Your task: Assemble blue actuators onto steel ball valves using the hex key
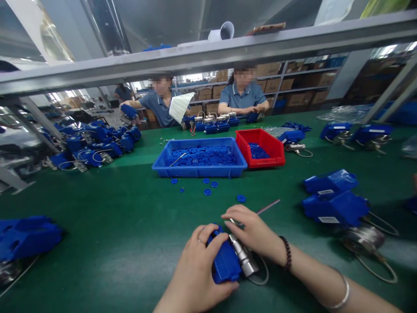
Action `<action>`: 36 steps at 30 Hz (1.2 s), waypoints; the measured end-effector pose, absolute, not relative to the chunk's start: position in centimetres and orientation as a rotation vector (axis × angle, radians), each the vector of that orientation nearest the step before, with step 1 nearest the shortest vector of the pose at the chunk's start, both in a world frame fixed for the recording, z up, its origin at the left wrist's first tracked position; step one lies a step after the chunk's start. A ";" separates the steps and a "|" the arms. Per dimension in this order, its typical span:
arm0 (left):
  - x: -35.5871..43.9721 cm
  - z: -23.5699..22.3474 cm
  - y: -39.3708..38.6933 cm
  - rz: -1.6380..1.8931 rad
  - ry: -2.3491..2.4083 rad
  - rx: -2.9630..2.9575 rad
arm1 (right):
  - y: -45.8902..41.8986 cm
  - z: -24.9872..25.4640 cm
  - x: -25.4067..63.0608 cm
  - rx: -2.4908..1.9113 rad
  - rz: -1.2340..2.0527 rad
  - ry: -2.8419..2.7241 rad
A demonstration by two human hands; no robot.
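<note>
My left hand [199,269] is wrapped round a blue plastic housing [225,263] lying on the green table [114,226] close to me. A silver metal fitting [243,259] with a wire loop sticks out of its right side. My right hand [250,230] rests over the top of that fitting, fingers curled and pinched on a thin pink-tipped tool [267,207] that points away to the right. A small blue disc [241,198] lies just beyond my right hand.
A blue tray [199,170] of small blue discs and a red bin [260,148] stand mid-table. Finished blue housings lie right [335,204], left [26,234] and far left [97,143]. Two people [243,98] work opposite. A grey rail [208,52] crosses overhead.
</note>
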State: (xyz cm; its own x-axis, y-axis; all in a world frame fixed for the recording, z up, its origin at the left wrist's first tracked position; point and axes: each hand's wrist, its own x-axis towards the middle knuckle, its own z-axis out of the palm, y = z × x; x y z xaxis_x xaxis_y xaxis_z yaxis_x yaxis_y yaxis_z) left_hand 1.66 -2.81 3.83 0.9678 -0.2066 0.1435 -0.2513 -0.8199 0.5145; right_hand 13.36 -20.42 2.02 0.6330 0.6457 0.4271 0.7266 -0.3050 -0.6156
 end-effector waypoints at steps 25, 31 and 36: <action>0.9 1.6 -3.5 0.612 -0.481 2.565 | -21.1 5.2 14.8 -1.803 0.349 -1.285; 1.0 1.3 -3.4 0.675 -0.464 2.516 | -20.6 7.4 17.2 -1.747 0.493 -1.597; 1.0 1.0 -3.5 0.693 -0.450 2.509 | -19.5 9.9 18.9 -1.738 0.657 -1.788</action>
State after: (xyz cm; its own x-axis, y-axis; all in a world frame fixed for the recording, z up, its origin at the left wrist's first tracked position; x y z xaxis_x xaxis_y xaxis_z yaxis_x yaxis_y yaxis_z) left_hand 1.01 -3.51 1.04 0.8162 -0.1778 0.5497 -0.4295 -0.8230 0.3716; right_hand 18.91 -19.48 9.95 -0.0072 0.9986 0.0532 0.7268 0.0418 -0.6856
